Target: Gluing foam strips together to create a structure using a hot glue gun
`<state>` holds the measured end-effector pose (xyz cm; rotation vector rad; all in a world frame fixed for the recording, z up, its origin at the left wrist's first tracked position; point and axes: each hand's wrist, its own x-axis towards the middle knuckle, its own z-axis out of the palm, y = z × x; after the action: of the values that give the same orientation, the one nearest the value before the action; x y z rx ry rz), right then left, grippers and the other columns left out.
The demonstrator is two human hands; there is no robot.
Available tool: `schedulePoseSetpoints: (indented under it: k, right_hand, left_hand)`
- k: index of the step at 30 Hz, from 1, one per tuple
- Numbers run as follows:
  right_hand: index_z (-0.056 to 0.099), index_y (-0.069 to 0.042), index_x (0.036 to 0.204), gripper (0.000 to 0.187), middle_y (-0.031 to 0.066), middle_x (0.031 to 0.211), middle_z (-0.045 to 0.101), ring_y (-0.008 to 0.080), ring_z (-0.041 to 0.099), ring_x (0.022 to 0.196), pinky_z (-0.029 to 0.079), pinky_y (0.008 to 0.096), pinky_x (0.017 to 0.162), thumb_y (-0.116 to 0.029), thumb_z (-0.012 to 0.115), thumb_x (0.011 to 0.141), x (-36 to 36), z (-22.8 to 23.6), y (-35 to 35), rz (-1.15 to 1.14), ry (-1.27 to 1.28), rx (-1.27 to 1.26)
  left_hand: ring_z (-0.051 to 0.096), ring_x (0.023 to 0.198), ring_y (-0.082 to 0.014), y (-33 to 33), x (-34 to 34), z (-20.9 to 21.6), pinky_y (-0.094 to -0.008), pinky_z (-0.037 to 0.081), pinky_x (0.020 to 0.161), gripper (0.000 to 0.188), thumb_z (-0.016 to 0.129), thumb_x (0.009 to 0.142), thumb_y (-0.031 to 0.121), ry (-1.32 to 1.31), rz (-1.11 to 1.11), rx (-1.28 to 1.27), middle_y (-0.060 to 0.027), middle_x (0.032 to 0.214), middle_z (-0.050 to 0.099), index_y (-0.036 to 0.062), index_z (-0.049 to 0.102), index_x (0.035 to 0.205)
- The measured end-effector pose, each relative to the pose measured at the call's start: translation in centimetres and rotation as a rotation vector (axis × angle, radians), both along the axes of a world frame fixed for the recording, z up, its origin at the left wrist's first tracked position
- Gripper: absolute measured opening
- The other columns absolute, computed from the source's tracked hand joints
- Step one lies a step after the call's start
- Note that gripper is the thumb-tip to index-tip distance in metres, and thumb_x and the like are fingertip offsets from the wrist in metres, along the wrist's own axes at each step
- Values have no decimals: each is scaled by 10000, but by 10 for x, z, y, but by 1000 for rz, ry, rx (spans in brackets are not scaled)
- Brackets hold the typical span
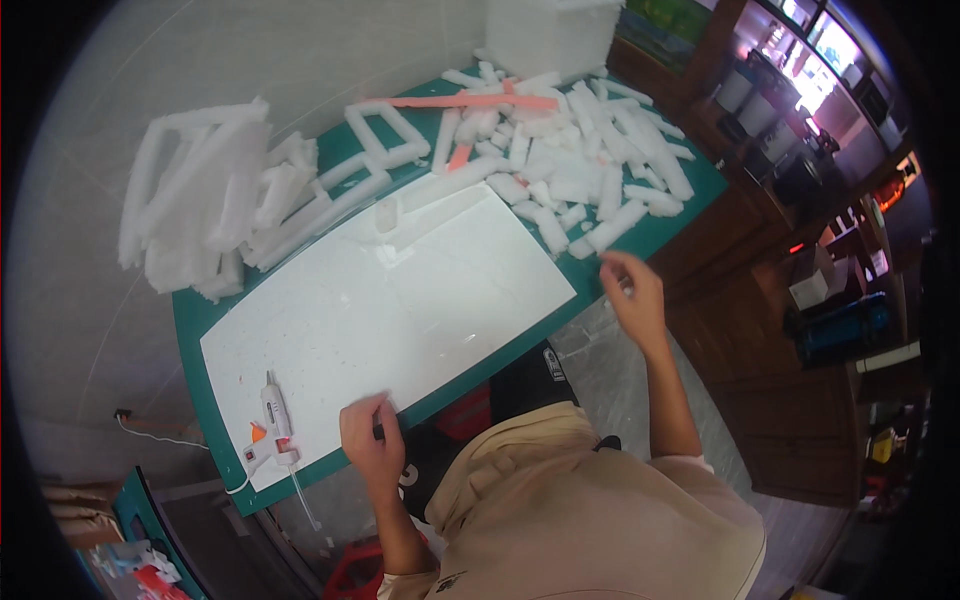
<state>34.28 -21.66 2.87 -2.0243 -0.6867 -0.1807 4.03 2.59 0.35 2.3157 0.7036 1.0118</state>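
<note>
My left hand (368,440) rests on the near edge of the white board (400,300), fingers curled together around something small and dark that I can't make out. The board lies flat on the green tabletop (195,330), its long axis running from near-left to far-right. My right hand (632,290) hangs in the air off the tabletop's right edge, wrist bent, fingers pinched; whether they hold anything is too small to tell. Just left of my left hand lies a glue gun (272,425) on the board's corner, nozzle pointing away from me, its cord trailing over the edge. Foam strips (590,170) are heaped at the far right, foam frames (200,195) stacked at the far left, an orange strip (470,101) across the pile.
</note>
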Motion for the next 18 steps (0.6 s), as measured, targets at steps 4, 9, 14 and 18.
schedulePoseSetpoints:
  k: [4, 9, 14, 18]
  right_hand:
    - [586, -53, 1261, 447, 164, 1150, 586, 281, 638, 892, 524, 364, 758, -160, 707, 845, 52, 4, 7, -171, -352, -139]
    - [547, -58, 1302, 531, 188, 1260, 520, 312, 625, 911, 520, 394, 805, -181, 723, 816, 86, 15, 32, -130, -216, -176]
    - [561, -61, 1291, 480, 158, 1229, 539, 254, 622, 910, 538, 320, 767, -99, 680, 827, 84, 34, 27, -144, -164, -14]
    - [577, -51, 1268, 424, 139, 1241, 557, 233, 631, 1002, 539, 314, 800, -92, 677, 858, 86, 28, 21, -126, -66, 117]
  left_hand:
    - [605, 828, -273, -2, -2, 2, -357, 479, 722, 92, 638, 859, -12, 33, 5, -16, -120, 903, 664, 13, 670, 942]
    - [599, 814, -272, -4, -2, -1, -355, 484, 718, 99, 639, 861, -13, 18, 49, -21, -117, 904, 662, 15, 674, 948]
    - [603, 815, -276, -4, -1, 0, -354, 488, 724, 97, 640, 860, -6, 23, 60, -29, -117, 905, 663, 20, 675, 947]
    - [605, 817, -280, -3, -1, -2, -358, 490, 725, 95, 642, 857, -8, 41, 60, -5, -118, 909, 666, 20, 673, 943]
